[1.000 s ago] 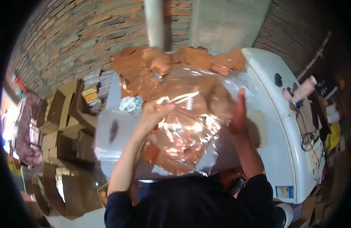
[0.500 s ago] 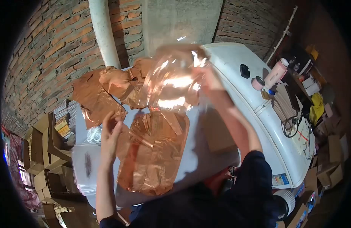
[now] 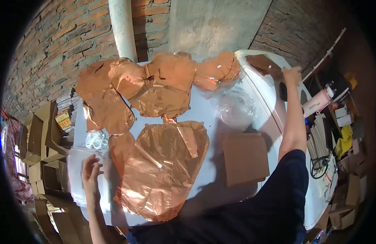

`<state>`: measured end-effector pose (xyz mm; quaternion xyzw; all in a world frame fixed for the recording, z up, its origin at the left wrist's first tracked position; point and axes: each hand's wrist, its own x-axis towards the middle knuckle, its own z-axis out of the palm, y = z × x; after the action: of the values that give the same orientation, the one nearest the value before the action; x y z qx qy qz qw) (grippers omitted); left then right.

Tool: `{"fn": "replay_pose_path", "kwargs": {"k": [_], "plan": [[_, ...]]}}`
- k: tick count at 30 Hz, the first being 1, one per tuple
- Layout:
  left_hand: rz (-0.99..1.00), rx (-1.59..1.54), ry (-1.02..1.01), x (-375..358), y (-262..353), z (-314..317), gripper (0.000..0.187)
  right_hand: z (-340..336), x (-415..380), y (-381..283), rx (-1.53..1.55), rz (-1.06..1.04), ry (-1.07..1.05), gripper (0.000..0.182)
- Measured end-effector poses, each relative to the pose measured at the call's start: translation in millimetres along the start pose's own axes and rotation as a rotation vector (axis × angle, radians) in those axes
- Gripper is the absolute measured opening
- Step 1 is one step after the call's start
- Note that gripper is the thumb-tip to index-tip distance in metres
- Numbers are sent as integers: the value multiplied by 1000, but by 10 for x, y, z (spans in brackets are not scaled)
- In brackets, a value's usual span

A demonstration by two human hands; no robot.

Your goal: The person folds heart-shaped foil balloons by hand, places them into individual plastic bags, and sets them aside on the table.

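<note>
My left hand hovers over a stack of clear plastic bags, fingers loosely bent, apart and holding nothing. My right hand reaches to the far right, right at the edge of a brown foil piece with a small white label; blur hides the grip of its fingers. In front of me lies a large flat copper foil balloon. More crumpled copper foil balloons spread along the back of the table. A folded foil balloon, also with a white label, lies at their right end.
Clear crumpled plastic and a brown cardboard stack lie on the table's right. White string sits by the bags. The white surface at right bears a pink bottle. Open cardboard boxes stand at left; a brick wall rises behind.
My right hand has swung from above the table's back to the far right, and the shiny wrapped foil is gone from mid-air. My left hand has moved left and down, off the foil.
</note>
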<state>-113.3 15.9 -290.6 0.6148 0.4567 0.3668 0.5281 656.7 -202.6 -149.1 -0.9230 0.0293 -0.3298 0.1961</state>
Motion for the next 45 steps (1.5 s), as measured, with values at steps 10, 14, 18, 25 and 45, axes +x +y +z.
{"fn": "replay_pose_path", "kwargs": {"k": [10, 14, 18, 25, 45], "plan": [[42, 24, -102, 33, 153, 235, 26, 213, -1908, -1434, 210, -1108, -338, 46], [4, 86, -80, -38, 183, 141, 23, 948, -2277, -1362, 288, -1141, -343, 37], [-18, 91, -71, -58, 148, 21, 21, 1605, -2036, -1503, -19, -1098, -529, 28], [-3, 55, -205, 5, 226, 162, 20, 701, -1170, -1693, 375, -536, -431, 41], [-347, -804, -327, 102, 517, 1231, 39, -2329, -3906, -548, 1023, -1742, -489, 45]]}}
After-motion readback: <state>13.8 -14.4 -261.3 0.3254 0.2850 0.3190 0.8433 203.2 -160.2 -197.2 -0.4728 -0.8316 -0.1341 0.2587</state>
